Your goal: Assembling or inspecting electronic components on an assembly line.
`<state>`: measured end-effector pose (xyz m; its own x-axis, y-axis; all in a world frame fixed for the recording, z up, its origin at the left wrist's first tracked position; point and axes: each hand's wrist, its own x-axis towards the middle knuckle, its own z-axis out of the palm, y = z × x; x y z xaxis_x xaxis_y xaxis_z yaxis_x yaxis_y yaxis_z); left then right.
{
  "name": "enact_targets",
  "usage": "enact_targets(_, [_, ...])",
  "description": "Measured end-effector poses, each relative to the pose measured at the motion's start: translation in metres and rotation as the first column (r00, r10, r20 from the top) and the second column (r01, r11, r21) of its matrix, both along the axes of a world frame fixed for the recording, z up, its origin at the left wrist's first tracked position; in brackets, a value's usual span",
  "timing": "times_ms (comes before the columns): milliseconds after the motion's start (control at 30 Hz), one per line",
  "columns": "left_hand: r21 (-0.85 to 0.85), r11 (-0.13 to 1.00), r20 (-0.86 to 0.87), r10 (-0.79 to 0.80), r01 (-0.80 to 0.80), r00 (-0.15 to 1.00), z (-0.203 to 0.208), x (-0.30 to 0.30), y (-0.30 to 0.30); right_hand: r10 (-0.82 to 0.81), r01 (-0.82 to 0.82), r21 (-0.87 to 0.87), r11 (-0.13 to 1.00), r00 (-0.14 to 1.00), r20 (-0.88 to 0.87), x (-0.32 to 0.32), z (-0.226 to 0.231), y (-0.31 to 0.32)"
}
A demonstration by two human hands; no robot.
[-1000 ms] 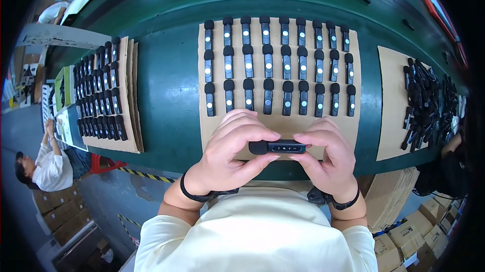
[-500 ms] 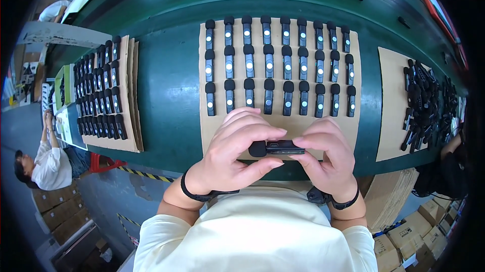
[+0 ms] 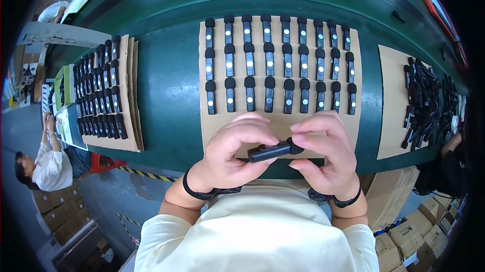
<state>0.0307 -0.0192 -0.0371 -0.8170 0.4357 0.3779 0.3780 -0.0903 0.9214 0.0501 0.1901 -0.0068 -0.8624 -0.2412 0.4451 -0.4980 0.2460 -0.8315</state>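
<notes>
black stick device (image 3: 270, 152) pinched between both hands, tilted | left hand (image 3: 232, 158) at its 9 o'clock end | right hand (image 3: 326, 153) at 3 o'clock end | cardboard sheet (image 3: 217, 125) at 12 o'clock on desk (image 3: 169, 95)

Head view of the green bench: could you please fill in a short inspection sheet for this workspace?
Surface: green bench, carrying three cardboard sheets.
Job's things: one black stick-shaped device held tilted between both hands; the centre cardboard sheet bears three tidy rows of like devices.
Clutter: loose heap of black devices on the right sheet; ordered rows on the stacked left sheets.
Hands: left hand and right hand both have fingers on the device, a dark band on each wrist.
Cables: nothing seen.
Surroundings: a seated person at lower left; cardboard boxes at lower right.
</notes>
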Motion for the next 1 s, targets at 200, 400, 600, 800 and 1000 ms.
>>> enact_targets(200, [0.103,0.995,0.023,-0.019,0.016,1.000,-0.005,0.002,0.001,0.031,-0.030,-0.016,0.999,0.999,0.033,0.004,-0.012,0.007])
enact_targets(400, [-0.052,0.999,-0.239,-0.023,0.011,0.971,0.000,-0.007,0.000,0.061,-0.062,0.001,0.998,0.993,0.105,0.003,-0.011,0.010])
enact_targets(600, [-0.351,0.929,-0.223,0.042,-0.121,0.974,0.006,0.008,-0.014,0.120,-0.124,0.133,0.983,0.992,0.040,0.002,-0.016,0.003])
enact_targets(800, [-0.474,0.832,-0.253,0.184,-0.287,0.950,-0.009,0.028,-0.033,0.147,-0.147,0.319,0.936,0.989,0.024,0.006,-0.025,-0.011])
enact_targets(1000, [-0.675,0.451,-0.425,0.409,-0.584,0.808,-0.026,0.039,-0.056,0.079,-0.073,0.389,0.918,0.997,0.001,0.005,-0.031,-0.005])
